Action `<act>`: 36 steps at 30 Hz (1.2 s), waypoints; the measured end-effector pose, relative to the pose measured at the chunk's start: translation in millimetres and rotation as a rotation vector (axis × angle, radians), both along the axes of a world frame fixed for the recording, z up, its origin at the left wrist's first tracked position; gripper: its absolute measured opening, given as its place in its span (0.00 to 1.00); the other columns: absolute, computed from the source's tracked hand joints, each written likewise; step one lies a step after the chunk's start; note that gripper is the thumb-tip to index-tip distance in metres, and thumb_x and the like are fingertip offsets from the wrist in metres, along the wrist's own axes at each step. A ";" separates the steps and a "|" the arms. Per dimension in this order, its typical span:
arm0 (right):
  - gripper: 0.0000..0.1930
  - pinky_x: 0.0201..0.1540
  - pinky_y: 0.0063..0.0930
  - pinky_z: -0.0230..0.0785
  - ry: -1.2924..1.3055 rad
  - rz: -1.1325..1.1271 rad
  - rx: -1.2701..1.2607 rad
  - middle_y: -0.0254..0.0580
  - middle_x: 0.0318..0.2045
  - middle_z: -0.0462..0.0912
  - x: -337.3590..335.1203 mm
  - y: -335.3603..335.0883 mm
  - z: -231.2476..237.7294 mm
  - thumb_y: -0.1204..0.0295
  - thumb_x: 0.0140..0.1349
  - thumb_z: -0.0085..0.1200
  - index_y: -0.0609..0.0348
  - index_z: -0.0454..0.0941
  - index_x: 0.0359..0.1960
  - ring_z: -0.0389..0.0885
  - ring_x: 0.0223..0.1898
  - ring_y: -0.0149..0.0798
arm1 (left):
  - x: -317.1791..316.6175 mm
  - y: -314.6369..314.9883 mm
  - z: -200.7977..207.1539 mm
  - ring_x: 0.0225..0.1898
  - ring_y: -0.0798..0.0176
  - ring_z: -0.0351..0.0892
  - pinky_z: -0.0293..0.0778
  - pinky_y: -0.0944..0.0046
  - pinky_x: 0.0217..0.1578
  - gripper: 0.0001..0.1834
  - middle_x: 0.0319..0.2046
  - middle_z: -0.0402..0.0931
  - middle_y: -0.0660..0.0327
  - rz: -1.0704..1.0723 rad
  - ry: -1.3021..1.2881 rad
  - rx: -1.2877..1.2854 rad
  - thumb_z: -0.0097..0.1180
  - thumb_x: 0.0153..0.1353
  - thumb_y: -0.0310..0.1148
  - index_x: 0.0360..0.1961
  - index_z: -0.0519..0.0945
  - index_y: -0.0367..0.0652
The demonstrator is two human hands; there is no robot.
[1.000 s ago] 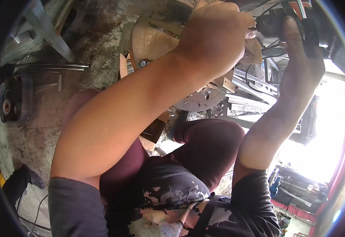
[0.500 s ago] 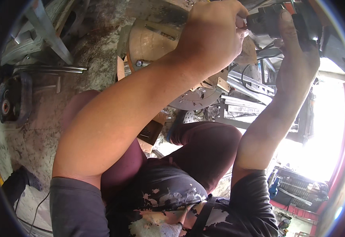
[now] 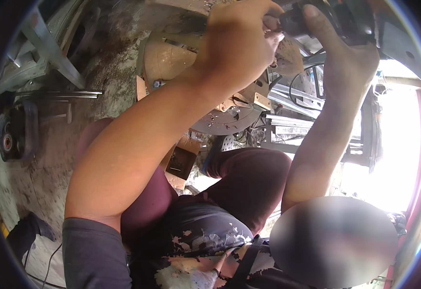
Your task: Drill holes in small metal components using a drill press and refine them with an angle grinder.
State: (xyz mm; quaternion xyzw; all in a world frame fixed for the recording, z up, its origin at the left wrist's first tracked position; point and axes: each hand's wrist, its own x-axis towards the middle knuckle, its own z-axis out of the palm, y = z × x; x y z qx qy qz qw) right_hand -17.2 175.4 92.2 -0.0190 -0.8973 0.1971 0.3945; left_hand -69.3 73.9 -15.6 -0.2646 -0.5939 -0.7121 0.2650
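Black, bulky power tool body (image 3: 316,21) sat at top of view, gripped by both hands. Left hand (image 3: 241,45) was closed in a fist at the tool's front end, fingers curled around a part too hidden to identify. Right hand (image 3: 345,53) wrapped the rear of the tool from below, thumb laid along the housing; two-hand hold probably steadied the tool vs. twist. Grey round metal disc (image 3: 225,120), littered w/ chips, lay just beneath the left forearm, near stacked grey metal profiles (image 3: 287,125). Brown cardboard box (image 3: 181,161), open-topped, sat on the concrete floor (image 3: 51,149) beside the maroon-trousered knees. No labels or signs legible. Black wheeled unit (image 3: 10,139) stood well apart at left.
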 end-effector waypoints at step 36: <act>0.06 0.39 0.35 0.77 0.180 0.386 -0.651 0.42 0.33 0.85 20.4 72.1 -90.1 0.76 0.68 0.62 0.60 0.79 0.43 0.87 0.39 0.40 | -46.1 -45.3 58.6 0.64 0.52 0.73 0.64 0.49 0.67 0.38 0.66 0.71 0.48 -0.729 -0.054 -0.264 0.57 0.72 0.51 0.72 0.65 0.36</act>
